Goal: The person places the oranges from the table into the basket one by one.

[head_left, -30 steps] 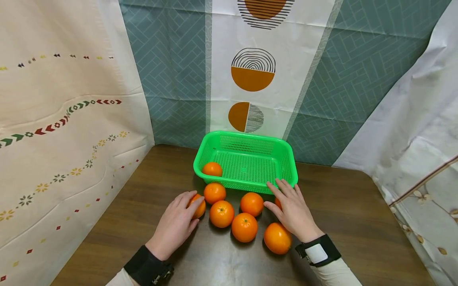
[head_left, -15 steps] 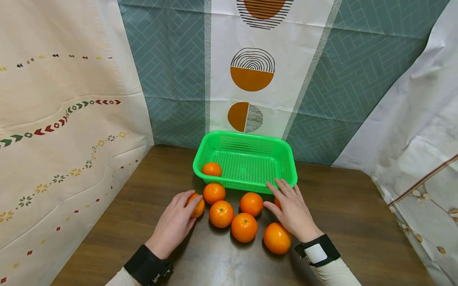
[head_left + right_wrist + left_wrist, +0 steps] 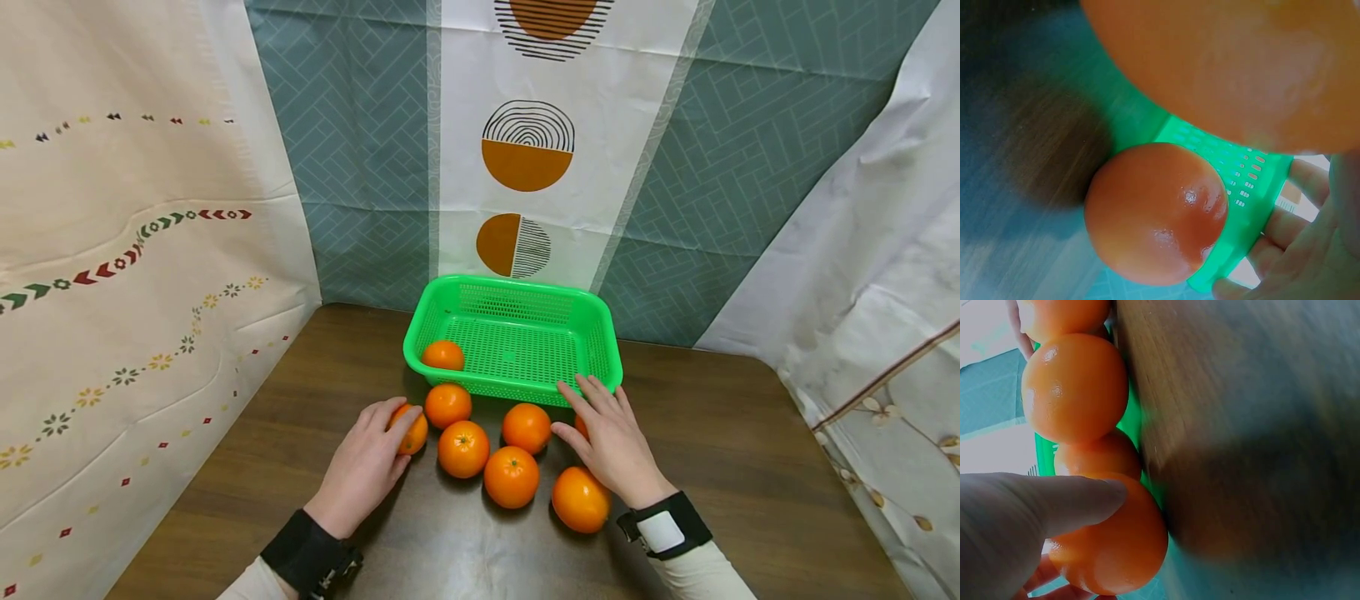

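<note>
My left hand grips an orange at the left of a loose group on the table. In the left wrist view its thumb lies across that orange, with other fingertips showing on the far side. My right hand spreads its fingers over another orange, mostly hidden beneath it in the head view. Its fingertips are at the front right corner of a green basket; in the right wrist view they lie along the basket rim, and the orange shows apart from them.
Between the hands are several more oranges, among them one in the middle and one near the right wrist. One orange lies in the basket's left end. Patterned cloth hangs behind the wooden table.
My left hand has shifted very slightly left with its orange, its thumb drawn in a little. The right hand, the basket and the other oranges stay in place.
</note>
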A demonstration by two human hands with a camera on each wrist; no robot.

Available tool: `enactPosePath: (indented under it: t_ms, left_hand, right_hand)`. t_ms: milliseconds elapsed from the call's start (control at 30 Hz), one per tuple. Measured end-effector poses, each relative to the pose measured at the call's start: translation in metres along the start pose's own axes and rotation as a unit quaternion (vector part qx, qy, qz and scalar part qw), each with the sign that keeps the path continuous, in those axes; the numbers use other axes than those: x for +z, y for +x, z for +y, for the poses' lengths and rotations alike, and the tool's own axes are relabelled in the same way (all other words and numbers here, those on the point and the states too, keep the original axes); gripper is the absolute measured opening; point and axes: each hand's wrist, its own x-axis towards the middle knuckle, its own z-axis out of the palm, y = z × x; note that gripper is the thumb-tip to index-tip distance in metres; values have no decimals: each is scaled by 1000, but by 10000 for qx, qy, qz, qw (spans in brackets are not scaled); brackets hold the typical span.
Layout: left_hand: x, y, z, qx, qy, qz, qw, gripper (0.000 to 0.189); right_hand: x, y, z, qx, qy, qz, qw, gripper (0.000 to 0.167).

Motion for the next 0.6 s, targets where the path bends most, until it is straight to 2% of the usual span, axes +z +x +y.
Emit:
enactPosePath:
  t_ms: [600]
  left_hand:
    - [-5, 4, -3, -325, -125, -89, 9994, 79]
  right_hand:
    - [-1, 2, 0, 9, -17, -32, 10000, 69]
